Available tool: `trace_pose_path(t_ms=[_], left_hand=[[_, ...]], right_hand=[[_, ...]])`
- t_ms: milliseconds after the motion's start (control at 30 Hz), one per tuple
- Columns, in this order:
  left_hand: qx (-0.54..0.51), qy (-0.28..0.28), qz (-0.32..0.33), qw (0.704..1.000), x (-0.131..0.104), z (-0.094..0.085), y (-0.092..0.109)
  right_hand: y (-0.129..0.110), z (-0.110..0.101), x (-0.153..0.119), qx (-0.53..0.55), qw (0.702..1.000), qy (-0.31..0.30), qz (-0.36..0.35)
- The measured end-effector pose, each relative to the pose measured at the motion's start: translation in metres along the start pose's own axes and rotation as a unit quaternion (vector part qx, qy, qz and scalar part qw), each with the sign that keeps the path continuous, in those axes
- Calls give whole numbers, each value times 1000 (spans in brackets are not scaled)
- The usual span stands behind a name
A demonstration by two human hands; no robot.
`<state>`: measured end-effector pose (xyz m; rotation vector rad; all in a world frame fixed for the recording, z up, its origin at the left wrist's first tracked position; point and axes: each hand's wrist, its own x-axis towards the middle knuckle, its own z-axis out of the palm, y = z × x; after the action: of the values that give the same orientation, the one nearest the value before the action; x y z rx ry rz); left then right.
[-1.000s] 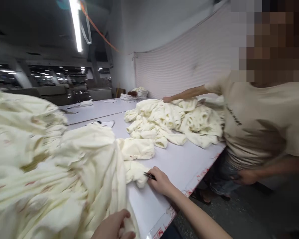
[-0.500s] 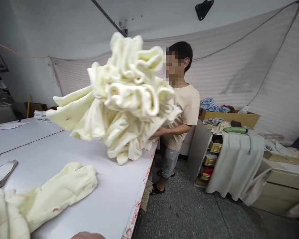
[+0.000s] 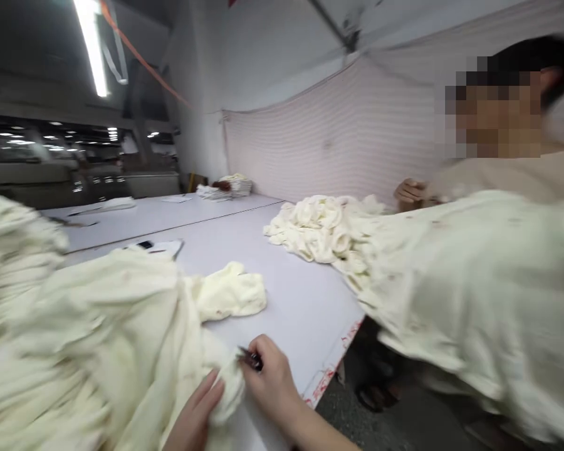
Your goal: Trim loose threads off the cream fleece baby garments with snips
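My right hand (image 3: 273,382) grips small dark thread snips (image 3: 251,359), their tip pointing left at the fabric. Beside it on the left, my left hand (image 3: 198,410) has its fingers on an edge of a cream plush garment (image 3: 136,307), which it pinches. A sleeve-like end (image 3: 232,293) of the cream cloth stretches out over the white table (image 3: 291,338). Motion blurs the fabric between the two hands.
A co-worker (image 3: 502,175) stands at the right, with a large cream cloth (image 3: 465,275) in front of them. More cream fabric (image 3: 314,228) lies bunched on the table. Folded stacks (image 3: 225,188) sit at the far end. The table's edge (image 3: 326,382) runs along the right.
My view has swung left. Both my hands have come into view at the garment, the right with snips. The co-worker's bundle is now down on the table, its cloth spread out to the right.
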<state>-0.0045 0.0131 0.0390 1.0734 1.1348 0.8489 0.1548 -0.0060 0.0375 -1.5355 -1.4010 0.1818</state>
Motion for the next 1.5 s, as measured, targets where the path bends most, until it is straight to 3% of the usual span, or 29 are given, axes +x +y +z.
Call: trace_pose_path(t_ms=[67,100,200,367,533,667,800,1000,1200,1367,1433,1500], left_hand=[[-73,4,-43,996,-2,9,1],[-117,-31,-57,991,-2,12,1],[-221,-112,-33,968,-2,15,0],[-265,-144,1,953,-8,11,0],[-258,-190,7,947,-9,9,3],[-262,-210,9,942,-8,6,1],[-251,-214,13,944,-7,5,0],[-245,-223,1,943,-10,6,2],[-238,-220,1,946,-10,8,0],[-199,-209,0,957,-8,8,1],[-115,-163,39,979,-10,8,3],[28,-99,139,985,-12,8,2]], right_hand=[[0,-1,-2,17,999,-34,4],[1,-1,-2,25,998,-49,8],[4,-7,-2,51,993,-109,14],[1,-28,-9,36,979,-199,-6],[-6,-41,-17,-29,978,-199,-46],[-10,-42,-13,-17,980,-186,-66],[-11,-44,-9,-8,979,-199,-48],[-9,-38,-11,-103,975,-169,-100],[-6,-36,-8,-65,979,-179,-76],[2,-33,-2,39,978,-206,5],[13,-28,4,67,978,-195,35],[31,-18,19,53,984,-154,68]])
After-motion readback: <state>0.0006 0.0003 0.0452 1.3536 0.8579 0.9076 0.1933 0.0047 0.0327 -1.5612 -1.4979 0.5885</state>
